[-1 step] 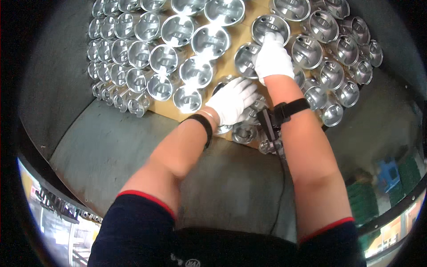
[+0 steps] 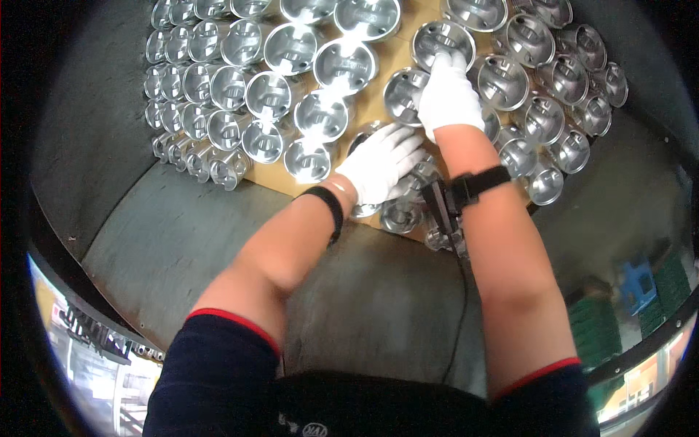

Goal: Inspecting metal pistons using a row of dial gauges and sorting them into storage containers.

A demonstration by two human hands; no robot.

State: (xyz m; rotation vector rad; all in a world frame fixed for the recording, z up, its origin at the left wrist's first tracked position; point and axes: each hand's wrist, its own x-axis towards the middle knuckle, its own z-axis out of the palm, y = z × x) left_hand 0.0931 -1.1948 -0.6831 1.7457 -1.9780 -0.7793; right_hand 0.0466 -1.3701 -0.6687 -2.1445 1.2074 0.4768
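Both my hands wear white gloves and reach into rows of shiny metal pistons, whose hollow ends face me. With its fingers together, my right hand (image 2: 450, 95) dips its fingertips into the hollow of a piston (image 2: 431, 42) near the top; its thumb is hidden. Just left of that hand is another piston (image 2: 399, 98). Lower and to the left, my left hand (image 2: 382, 166) lies with fingers stretched out across the tops of several pistons, partly covering a dark-looking one (image 2: 358, 138). A piston (image 2: 399, 217) shows below it.
Brown cardboard (image 2: 273, 179) lies beneath the pistons. More pistons (image 2: 269, 95) stand in rows to the left, and others (image 2: 542, 116) to the right. A grey-green surface (image 2: 182, 240) lies nearer me. A black strapped device (image 2: 444, 204) with a cable sits on my right wrist.
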